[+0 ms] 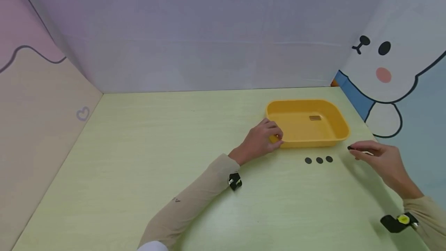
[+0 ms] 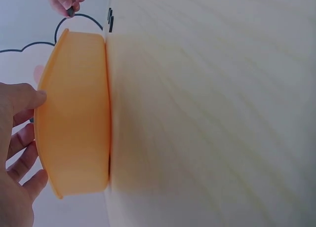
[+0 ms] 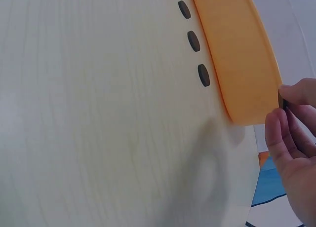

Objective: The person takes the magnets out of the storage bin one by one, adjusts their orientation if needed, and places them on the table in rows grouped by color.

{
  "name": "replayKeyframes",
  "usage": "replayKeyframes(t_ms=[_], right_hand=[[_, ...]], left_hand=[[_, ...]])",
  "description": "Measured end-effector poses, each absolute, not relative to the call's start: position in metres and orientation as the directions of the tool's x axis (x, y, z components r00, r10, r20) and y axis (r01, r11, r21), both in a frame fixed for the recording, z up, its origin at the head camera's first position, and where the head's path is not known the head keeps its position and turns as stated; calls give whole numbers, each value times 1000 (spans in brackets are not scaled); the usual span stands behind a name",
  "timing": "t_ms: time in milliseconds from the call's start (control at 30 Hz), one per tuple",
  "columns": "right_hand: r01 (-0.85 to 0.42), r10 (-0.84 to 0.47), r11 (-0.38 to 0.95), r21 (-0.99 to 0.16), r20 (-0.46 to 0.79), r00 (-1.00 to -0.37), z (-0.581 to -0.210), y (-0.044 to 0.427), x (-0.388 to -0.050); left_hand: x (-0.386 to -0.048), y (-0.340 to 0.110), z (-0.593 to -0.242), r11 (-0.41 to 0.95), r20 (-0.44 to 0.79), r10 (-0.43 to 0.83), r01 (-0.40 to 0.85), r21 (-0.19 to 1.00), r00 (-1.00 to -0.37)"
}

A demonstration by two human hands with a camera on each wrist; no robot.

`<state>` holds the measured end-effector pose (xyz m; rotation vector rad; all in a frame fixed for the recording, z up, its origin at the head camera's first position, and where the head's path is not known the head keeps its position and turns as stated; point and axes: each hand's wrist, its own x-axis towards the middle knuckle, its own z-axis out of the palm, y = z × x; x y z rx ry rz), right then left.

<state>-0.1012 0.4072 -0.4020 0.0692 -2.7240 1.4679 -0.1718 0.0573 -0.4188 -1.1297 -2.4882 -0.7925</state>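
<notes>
While the left hand (image 1: pixel 260 138) grips a tray (image 1: pixel 296 128), the right (image 1: pixel 383 161) pinches a disc (image 3: pixel 282 99).

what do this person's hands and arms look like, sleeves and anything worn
The left hand and right hand are bare, without gloves. The left sleeve and right sleeve are beige; the left one carries a small dark mark. A small black device sits by the left wrist; the right wrist's black device has a round yellow spot.
</notes>
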Motion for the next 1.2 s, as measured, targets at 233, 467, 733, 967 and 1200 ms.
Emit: replayKeyframes(t_ms=[233,467,733,967,1200], right_hand=[[-50,-34,579,-814,37,-999,-411,409,-105],[-54,-23,633,-772,50,-998,-419,409,-107],[-69,-40,627,-776,56,-998,-431,410,-110],[-34,-18,682,-731,30,-999,-436,411,-109],[-34,-13,746,-665,36,-999,-438,410,-108]], left_hand=[[-172,56,-417,529,475,612,774,349,-632],[-173,57,-417,522,500,613,788,326,-612],[-174,56,-422,506,512,619,801,320,-595],[-173,58,-420,506,512,622,803,315,-592],[-171,59,-419,508,507,623,801,318,-596]])
